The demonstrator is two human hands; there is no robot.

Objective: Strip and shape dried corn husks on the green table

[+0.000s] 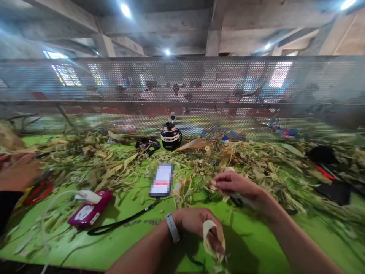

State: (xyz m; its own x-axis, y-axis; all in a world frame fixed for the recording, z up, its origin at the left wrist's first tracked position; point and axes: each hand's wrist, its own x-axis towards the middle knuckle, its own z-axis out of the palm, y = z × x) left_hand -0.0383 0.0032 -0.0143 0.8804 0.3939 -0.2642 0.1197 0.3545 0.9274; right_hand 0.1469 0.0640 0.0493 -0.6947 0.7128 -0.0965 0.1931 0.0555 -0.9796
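My left hand [199, 224], with a grey band on its wrist, is closed around a pale strip of dried corn husk [212, 239] low over the green table [134, 243]. My right hand [236, 185] is further out, its fingers pinched together on a small piece of husk at the edge of the husk pile [199, 160]. A dark object lies under the right palm; I cannot make it out.
A phone [162, 179] on a black lanyard lies ahead. A magenta power bank [89, 211] with a white cable is to the left. A black jar [170, 136] stands by the perforated metal screen [182, 95]. Another person's hand [17, 171] is at far left, near red-handled scissors [40, 192].
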